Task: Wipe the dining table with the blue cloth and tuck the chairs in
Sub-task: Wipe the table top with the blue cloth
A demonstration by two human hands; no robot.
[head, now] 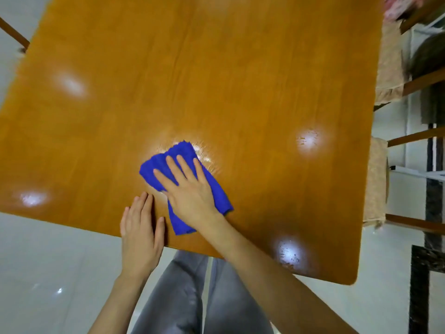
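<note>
The orange-brown wooden dining table [192, 75] fills most of the view. A folded blue cloth [180, 153] lies on it near the front edge. My right hand [190, 189] presses flat on the cloth with straight, spread fingers. My left hand [140, 235] rests flat on the table's front edge, just left of the cloth, fingers straight and together. Two wooden chairs with beige seat covers stand along the table's right side, one chair [390, 68] farther back and one chair [376, 184] nearer.
A dark wooden chair part [14, 34] shows past the table's far left corner. Pale glossy floor tiles [48, 273] lie in front of and around the table. Black marble trim [433, 213] runs down the right edge. My grey trousers [192, 297] are below the table's edge.
</note>
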